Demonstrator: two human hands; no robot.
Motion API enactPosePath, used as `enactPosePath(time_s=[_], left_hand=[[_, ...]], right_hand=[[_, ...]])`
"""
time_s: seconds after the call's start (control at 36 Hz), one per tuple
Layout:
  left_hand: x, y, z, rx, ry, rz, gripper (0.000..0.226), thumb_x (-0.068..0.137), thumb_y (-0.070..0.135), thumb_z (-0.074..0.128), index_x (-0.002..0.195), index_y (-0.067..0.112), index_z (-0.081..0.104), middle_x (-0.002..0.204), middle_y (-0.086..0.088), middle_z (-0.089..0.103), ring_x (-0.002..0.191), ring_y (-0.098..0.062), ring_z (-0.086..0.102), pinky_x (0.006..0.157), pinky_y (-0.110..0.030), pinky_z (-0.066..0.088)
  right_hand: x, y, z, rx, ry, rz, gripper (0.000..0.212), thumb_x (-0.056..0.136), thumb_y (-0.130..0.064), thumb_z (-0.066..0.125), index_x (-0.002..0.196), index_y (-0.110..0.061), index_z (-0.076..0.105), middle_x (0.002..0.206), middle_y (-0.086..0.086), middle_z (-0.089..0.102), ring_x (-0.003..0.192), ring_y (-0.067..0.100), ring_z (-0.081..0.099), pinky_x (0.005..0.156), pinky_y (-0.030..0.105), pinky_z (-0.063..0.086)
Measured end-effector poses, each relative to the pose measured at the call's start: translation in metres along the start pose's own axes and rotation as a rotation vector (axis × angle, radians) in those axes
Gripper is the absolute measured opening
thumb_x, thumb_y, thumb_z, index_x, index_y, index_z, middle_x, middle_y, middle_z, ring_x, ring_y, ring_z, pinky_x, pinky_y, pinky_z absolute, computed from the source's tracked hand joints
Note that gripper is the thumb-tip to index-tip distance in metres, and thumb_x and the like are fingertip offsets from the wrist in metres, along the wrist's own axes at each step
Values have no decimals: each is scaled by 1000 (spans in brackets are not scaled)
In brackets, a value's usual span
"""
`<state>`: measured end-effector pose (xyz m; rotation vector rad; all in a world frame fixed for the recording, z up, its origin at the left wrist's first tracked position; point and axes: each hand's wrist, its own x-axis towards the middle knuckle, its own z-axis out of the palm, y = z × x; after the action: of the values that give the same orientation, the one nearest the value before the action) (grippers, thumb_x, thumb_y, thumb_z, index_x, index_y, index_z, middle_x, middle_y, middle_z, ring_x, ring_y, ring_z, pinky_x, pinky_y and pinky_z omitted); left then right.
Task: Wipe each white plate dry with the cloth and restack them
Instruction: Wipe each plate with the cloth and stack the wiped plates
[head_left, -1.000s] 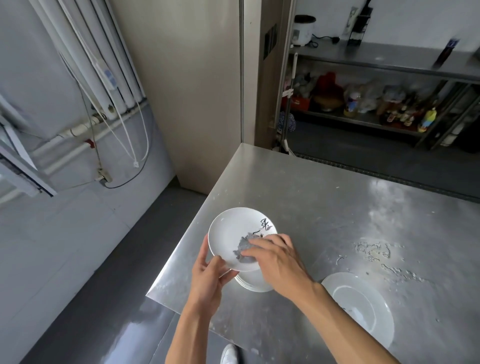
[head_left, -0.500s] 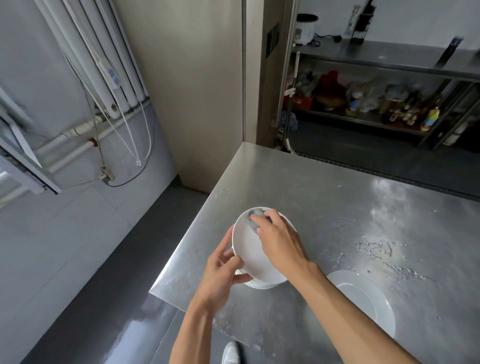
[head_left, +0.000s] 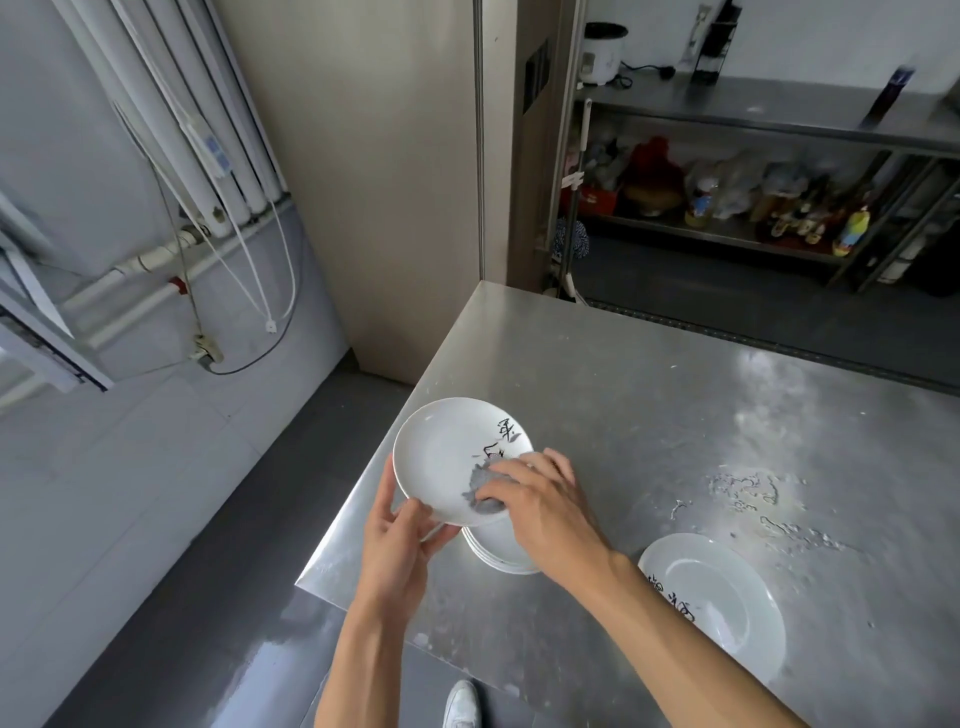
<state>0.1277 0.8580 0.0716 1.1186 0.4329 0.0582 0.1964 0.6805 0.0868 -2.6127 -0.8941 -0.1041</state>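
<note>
While the left hand (head_left: 400, 540) holds the white plate (head_left: 447, 457) tilted just above the stack (head_left: 498, 551) at the near corner of the tabletop (head_left: 623, 389), its grip is a pinch on the near rim, thumb on the face and fingers curled beneath. The right hand (head_left: 545, 504) has its grip closed over a small grey cloth (head_left: 480, 488), bunched under the fingertips and pressed to the plate's face beside the black brush lettering.

To do this step well, I judge that the cloth should sweep in full circles out to the rim. The left hand should turn the plate a little at a time so no arc is missed. The pinch covers a patch of rim, so that spot needs a pass after the hold shifts. The underside needs wiping too. Keeping the plate low over the stack limits the harm from a slip.

The plate's underside is hidden, as is most of the cloth under the fingers. The right wrist covers much of the stack, so I cannot count its plates. Whether the face is dry yet cannot be told. A lone plate (head_left: 727, 597) lies apart to the right, its near-left rim behind the forearm, and I cannot tell if it has been wiped.
</note>
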Motion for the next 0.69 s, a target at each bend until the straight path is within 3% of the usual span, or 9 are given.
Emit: enactPosePath(time_s=[0.11,0.22,0.33,0.47,0.64,0.69], left_hand=[[-2,-4,-2,10,-25,-44,74,93,-1,54,142,54,55,113,-5,77,99,-30,73,85,-39,63],[-4,-7,1,46,-99,-73,81,79,6,54,143,57,54,79,-5,63,72,-19,63,90,-47,63],[-5,-7,9,96,-179,-83,81,79,14,62,144,60,50,93,-9,61,83,-21,60,85,-41,62],[-7,-5,22,207,-269,-47,78,90,12,57,152,58,41,125,-12,73,105,-25,72,87,-43,61],[-6,-9,20,101,-100,-63,76,89,9,55,151,52,46,122,-16,75,104,-28,74,86,-42,62],[-6,-7,15,69,-62,-47,71,95,6,57,152,47,46,128,-12,74,112,-30,73,88,-40,62]], right_hand=[[4,12,-4,-112,65,141,42,85,-18,46,107,-42,73,126,-11,65,101,27,57,87,38,38],[12,23,-8,-128,75,242,60,72,-2,70,122,-36,69,128,0,59,96,31,55,80,41,45],[20,22,-7,-81,95,263,58,78,0,68,130,-26,65,125,4,57,98,32,54,84,41,48],[29,6,3,79,16,199,56,93,-9,55,144,-30,47,146,-3,43,123,26,50,98,36,44],[21,-10,3,153,-88,-84,49,85,-14,61,128,-36,56,142,-7,49,112,22,54,97,36,49],[16,-13,1,174,-121,-137,36,90,-24,50,122,-35,62,137,-8,54,108,19,55,94,34,48]])
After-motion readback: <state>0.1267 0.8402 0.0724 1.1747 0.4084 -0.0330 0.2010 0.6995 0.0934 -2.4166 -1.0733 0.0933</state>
